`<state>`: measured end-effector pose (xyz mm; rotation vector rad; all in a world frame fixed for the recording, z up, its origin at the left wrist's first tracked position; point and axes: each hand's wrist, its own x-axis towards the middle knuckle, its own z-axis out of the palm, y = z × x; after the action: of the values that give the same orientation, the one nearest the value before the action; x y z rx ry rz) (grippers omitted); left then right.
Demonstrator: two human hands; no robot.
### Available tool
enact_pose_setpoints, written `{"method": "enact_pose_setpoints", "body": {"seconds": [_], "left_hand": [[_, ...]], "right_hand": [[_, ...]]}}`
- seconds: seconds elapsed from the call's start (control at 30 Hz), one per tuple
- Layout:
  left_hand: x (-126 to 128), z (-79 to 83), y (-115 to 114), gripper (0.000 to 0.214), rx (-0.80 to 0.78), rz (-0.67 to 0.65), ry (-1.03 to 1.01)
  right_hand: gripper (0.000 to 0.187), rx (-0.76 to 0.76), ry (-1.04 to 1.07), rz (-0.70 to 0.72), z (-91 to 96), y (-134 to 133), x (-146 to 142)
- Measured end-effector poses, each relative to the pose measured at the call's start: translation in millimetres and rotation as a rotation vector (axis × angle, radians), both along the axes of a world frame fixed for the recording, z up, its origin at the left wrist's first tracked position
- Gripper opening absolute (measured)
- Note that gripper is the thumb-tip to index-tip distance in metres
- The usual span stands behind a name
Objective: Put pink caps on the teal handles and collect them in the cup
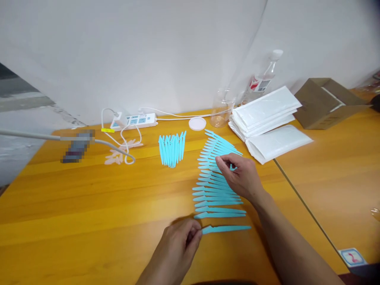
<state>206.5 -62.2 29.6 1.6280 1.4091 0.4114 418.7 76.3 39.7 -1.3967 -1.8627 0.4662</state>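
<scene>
Small light-blue plastic knives (pixel 219 192), each with a notch behind a broader end, lie side by side in a long column on the wooden table. At its near end, my left hand (pixel 178 245) pinches the broad left tip of one blue plastic knife (pixel 227 229), which lies apart from the others. Over the upper part of the column is my right hand (pixel 242 174), thumb and forefinger brought together and the other fingers curled. What its fingertips hold, if anything, cannot be made out. A tight bunch of similar blue knives (pixel 172 149) lies to the left.
Behind stand a power strip (pixel 142 120) with white cables, a round lid (pixel 197 123), a clear jar (pixel 221 113) and a bottle (pixel 263 81). White padded envelopes (pixel 279 142) and a cardboard box (pixel 317 107) are at right. Pale pieces (pixel 114 158) lie left near a phone-like blurred object (pixel 77 147).
</scene>
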Motion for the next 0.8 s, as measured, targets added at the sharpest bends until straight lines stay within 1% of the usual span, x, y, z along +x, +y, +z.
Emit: {"method": "enact_pose_setpoints", "body": {"seconds": [0.13,0.2,0.27,0.37,0.43,0.5,0.57,0.63,0.7,0.8], "left_hand": [[3,-10.0,1,0.017,0.082,0.008,0.028],[-3,-9.8,5,0.017,0.115,0.050,0.033],[-17,-6.9,15,0.018,0.156,0.125,0.056],[-53,-2.3,43,0.024,0.233,0.279,0.158],[-83,-1.7,70,0.028,0.284,0.369,0.283],[-110,-3.3,99,0.032,0.344,0.453,0.425],[-132,-6.7,126,0.034,0.373,0.471,0.558],[-147,-11.0,148,0.035,0.401,0.465,0.660],[-158,-15.6,162,0.037,0.436,0.469,0.720],[-170,-22.1,175,0.040,0.488,0.471,0.768]], "right_hand": [[0.034,-0.029,-0.030,-0.027,-2.9,-1,-3],[0.036,-0.040,-0.047,-0.039,-4.3,-2,-2],[0.037,-0.058,-0.069,-0.041,-6.0,-2,-4],[0.033,-0.134,-0.157,-0.020,-6.4,7,-19],[0.028,-0.197,-0.242,0.013,-4.5,21,-40],[0.028,-0.248,-0.329,0.022,-2.0,41,-65],[0.031,-0.303,-0.396,-0.006,-0.8,63,-90],[0.032,-0.351,-0.420,-0.031,-2.2,83,-108],[0.030,-0.389,-0.423,-0.047,-6.3,99,-118],[0.029,-0.446,-0.430,-0.078,-14.2,114,-122]]}}
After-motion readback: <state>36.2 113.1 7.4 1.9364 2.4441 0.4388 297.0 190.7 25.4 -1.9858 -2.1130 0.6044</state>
